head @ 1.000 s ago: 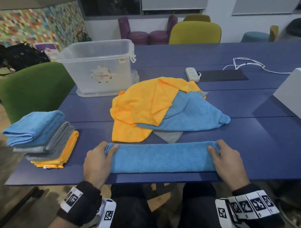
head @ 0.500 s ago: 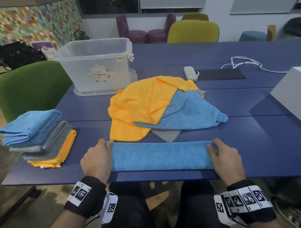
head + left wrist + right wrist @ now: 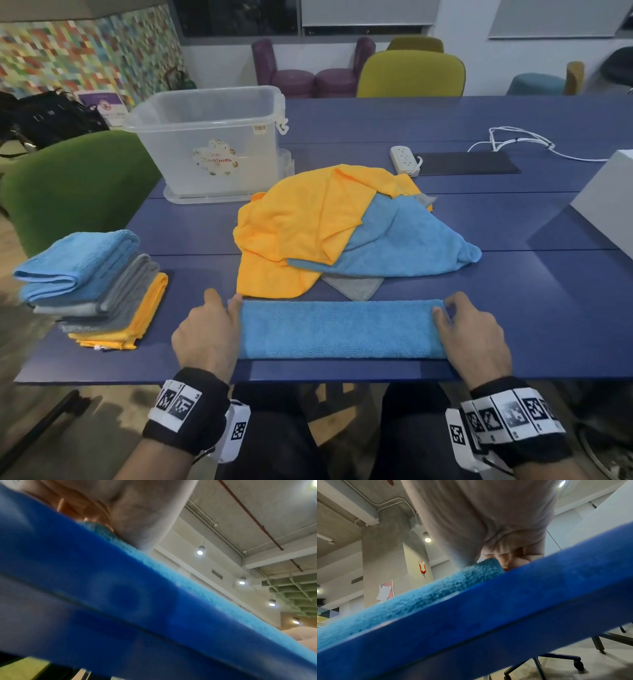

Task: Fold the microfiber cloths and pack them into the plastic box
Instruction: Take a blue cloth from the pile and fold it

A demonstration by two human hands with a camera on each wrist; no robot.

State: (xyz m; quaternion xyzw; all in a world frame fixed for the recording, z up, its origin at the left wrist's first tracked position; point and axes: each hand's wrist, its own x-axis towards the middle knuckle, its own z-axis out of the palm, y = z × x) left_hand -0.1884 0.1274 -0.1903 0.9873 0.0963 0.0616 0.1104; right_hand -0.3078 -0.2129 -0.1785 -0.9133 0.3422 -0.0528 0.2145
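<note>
Blue cloth folded into a long strip at the near bench edge, one hand at each end.

The folded blue cloth (image 3: 342, 329) lies flat along the 6 o'clock edge of the bench (image 3: 513, 301). The left hand (image 3: 205, 334) grips its 9 o'clock end, fingers curled at the cloth edge; the right hand (image 3: 474, 337) grips its 3 o'clock end, fingers (image 3: 518, 559) curled around the end. A loose pile of orange, blue and grey cloths (image 3: 342, 229) sits just beyond, toward 12 o'clock. A stack of folded cloths (image 3: 92, 284) rests at 9 o'clock. The open plastic box (image 3: 212, 144) stands upright at 11 o'clock, well apart from the hands.
</note>
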